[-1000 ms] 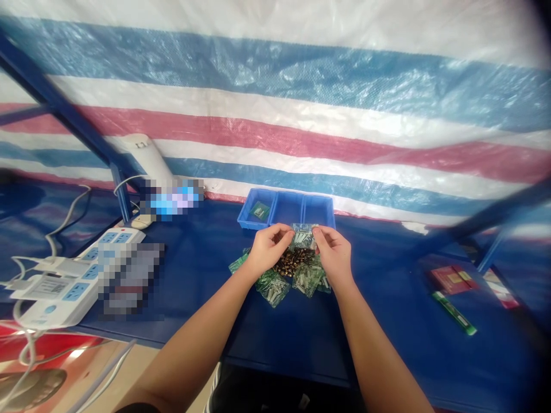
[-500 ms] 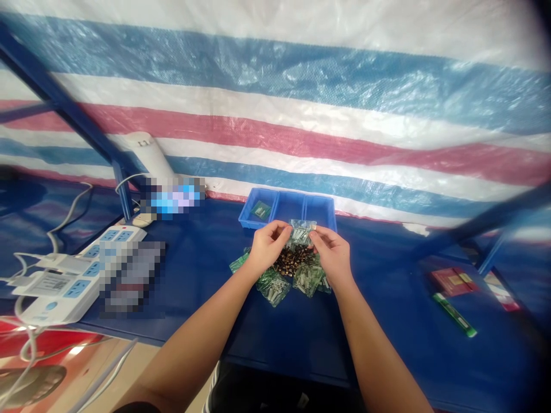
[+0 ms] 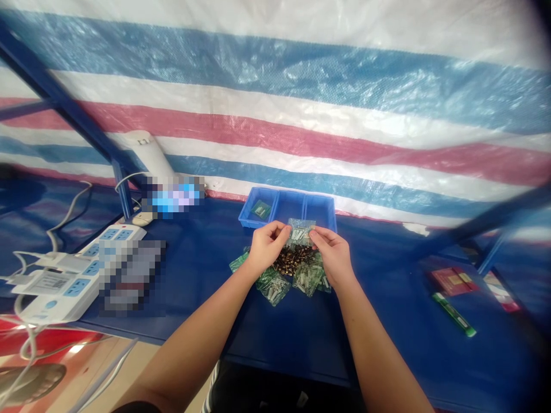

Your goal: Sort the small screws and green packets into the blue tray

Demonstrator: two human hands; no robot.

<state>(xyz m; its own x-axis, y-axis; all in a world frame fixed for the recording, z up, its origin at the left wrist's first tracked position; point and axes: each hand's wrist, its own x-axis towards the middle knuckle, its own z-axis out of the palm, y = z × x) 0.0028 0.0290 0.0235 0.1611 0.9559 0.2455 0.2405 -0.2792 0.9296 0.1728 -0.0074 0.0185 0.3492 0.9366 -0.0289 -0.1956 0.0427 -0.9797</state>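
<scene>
Left hand and right hand each pinch an upper corner of the small clear bag, fingertips closed on it. The bag is held just above the pile of bags, on the near side of the blue tray. Against a second ago, the bag sits slightly higher and the pinch is unchanged. One packet lies in the tray's left compartment.

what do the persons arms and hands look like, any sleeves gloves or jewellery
The left arm and right arm are bare to the frame edge; no sleeves show. The left hand and right hand wear no gloves, and no watch, band or ring is visible.
</scene>
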